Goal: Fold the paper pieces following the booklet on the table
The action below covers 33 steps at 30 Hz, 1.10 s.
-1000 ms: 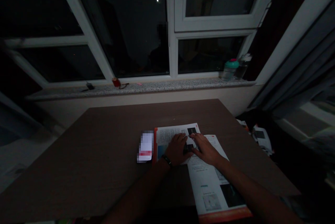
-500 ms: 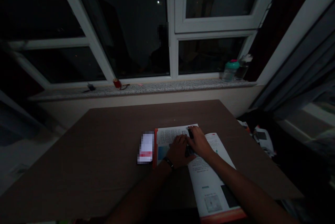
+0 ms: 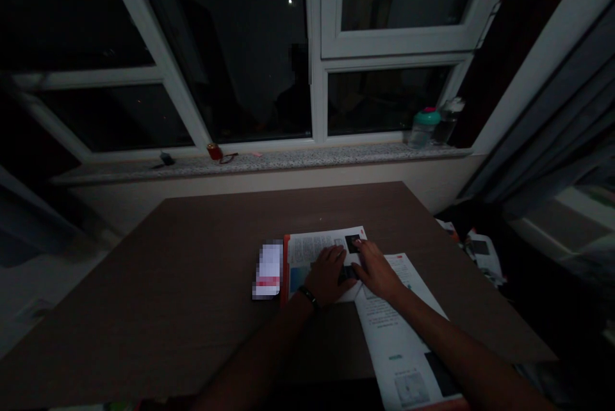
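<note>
Head | left hand (image 3: 327,278): fingers loosely spread on page (image 3: 307,246) | right hand (image 3: 377,273): fingers part-curled, grip unclear | lower sheet (image 3: 384,328) cut off

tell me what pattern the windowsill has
The windowsill is speckled grey with dark flecks, seen in the head view.

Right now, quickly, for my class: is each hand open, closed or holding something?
Left hand: open, palm down on the printed page.
Right hand: open, thumb apart from the fingers, fingertips at the same page.
</note>
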Each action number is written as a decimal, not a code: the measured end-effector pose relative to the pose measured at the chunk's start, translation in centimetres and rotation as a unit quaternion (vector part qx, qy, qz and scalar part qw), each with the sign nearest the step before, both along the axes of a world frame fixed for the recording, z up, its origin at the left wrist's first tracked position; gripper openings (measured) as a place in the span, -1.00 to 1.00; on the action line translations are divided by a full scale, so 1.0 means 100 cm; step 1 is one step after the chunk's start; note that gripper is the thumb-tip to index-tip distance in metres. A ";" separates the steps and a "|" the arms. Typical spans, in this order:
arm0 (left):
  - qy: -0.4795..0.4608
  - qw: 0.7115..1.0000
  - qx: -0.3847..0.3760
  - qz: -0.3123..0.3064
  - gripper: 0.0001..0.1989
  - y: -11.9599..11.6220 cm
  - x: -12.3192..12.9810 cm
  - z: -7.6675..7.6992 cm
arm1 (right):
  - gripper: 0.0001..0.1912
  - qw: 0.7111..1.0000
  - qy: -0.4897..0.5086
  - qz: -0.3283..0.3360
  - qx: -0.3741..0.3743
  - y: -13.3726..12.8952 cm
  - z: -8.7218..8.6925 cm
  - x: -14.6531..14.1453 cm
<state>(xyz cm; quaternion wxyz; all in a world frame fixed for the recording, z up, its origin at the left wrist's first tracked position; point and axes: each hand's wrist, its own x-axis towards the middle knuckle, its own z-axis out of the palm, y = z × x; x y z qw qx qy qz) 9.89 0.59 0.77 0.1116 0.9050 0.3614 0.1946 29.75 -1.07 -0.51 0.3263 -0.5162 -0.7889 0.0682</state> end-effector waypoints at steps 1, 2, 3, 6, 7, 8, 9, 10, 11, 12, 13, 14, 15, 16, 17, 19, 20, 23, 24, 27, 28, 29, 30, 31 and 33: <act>0.002 1.000 0.000 -0.002 -0.32 0.000 0.000 0.000 | -0.47 1.000 -0.001 0.003 -0.003 -0.002 0.000 0.003; 0.003 1.000 0.000 -0.003 -0.32 0.000 -0.001 0.000 | -0.47 1.000 0.000 0.007 -0.007 -0.004 -0.001 0.005; 0.004 1.000 0.000 -0.003 -0.31 0.000 -0.001 0.000 | -0.46 1.000 0.001 0.011 -0.009 -0.005 -0.001 0.007; 0.008 1.000 0.004 0.001 -0.31 0.000 -0.001 0.001 | -0.44 1.000 0.011 0.020 -0.012 -0.008 0.000 0.010; 0.012 1.000 0.005 0.002 -0.31 0.000 -0.001 0.002 | -0.44 1.000 0.014 0.021 -0.013 -0.008 0.000 0.010; 0.014 1.000 0.007 0.004 -0.31 -0.001 0.000 0.003 | -0.44 1.000 0.015 0.021 -0.013 -0.008 0.000 0.010; 0.015 1.000 0.009 0.007 -0.30 -0.002 0.002 0.004 | -0.44 1.000 0.016 0.021 -0.013 -0.007 0.000 0.010; 0.013 1.000 0.010 0.009 -0.28 -0.002 0.004 0.005 | -0.44 1.000 0.016 0.020 -0.014 -0.007 0.000 0.009; 0.008 1.000 0.012 0.014 -0.26 -0.003 0.007 0.006 | -0.44 1.000 0.018 0.018 -0.015 -0.006 0.000 0.009; 0.002 1.000 0.012 0.010 -0.27 -0.004 0.011 0.006 | -0.44 1.000 0.020 0.017 -0.017 -0.006 0.000 0.008; -0.006 1.000 0.011 0.007 -0.28 -0.005 0.015 0.006 | -0.44 0.999 0.023 0.015 -0.018 -0.005 0.000 0.008; -0.013 1.000 0.009 0.004 -0.26 -0.006 0.018 0.005 | -0.45 0.999 0.028 0.014 -0.018 -0.004 0.000 0.007; -0.016 1.000 0.006 0.001 -0.25 -0.007 0.021 0.004 | -0.47 0.999 0.035 0.013 -0.017 -0.003 0.001 0.007; -0.018 1.000 0.005 0.002 -0.24 -0.008 0.024 0.003 | -0.49 0.999 0.043 0.011 -0.017 -0.002 0.002 0.007; -0.018 1.000 0.003 0.006 -0.22 -0.009 0.026 0.002 | -0.52 0.998 0.052 0.008 -0.015 -0.002 0.004 0.007; -0.011 1.000 0.001 0.015 -0.20 -0.010 0.027 -0.001 | -0.56 0.997 0.071 -0.006 -0.012 0.001 0.008 0.006; -0.007 1.000 0.001 0.018 -0.20 -0.011 0.027 -0.001 | -0.58 0.997 0.079 -0.016 -0.009 0.002 0.011 0.005; -0.002 1.000 0.008 0.016 -0.20 -0.012 0.027 -0.002 | -0.59 0.995 0.087 -0.039 0.003 0.008 0.018 0.002; -0.002 1.000 0.012 0.017 -0.20 -0.012 0.026 -0.002 | -0.59 0.995 0.086 -0.040 0.006 0.009 0.019 0.001; -0.001 1.000 0.018 0.016 -0.21 -0.012 0.026 -0.002 | -0.59 0.996 0.079 -0.032 0.013 0.012 0.018 -0.001; -0.001 1.000 0.019 0.014 -0.21 -0.012 0.026 -0.002 | -0.59 0.996 0.077 -0.029 0.012 0.012 0.016 -0.001; -0.002 1.000 0.020 0.012 -0.21 -0.012 0.026 -0.003 | -0.61 0.997 0.077 -0.026 0.010 0.011 0.013 0.000; -0.002 1.000 0.021 0.010 -0.20 -0.011 0.026 -0.004 | -0.61 0.997 0.077 -0.019 0.006 0.010 0.010 0.001; -0.003 1.000 0.021 0.008 -0.19 -0.011 0.025 -0.005 | -0.61 0.996 0.083 -0.019 0.006 0.009 0.008 0.002; -0.003 1.000 0.020 0.007 -0.15 -0.010 0.025 -0.007 | -0.59 0.996 0.090 -0.020 0.005 0.007 0.002 0.005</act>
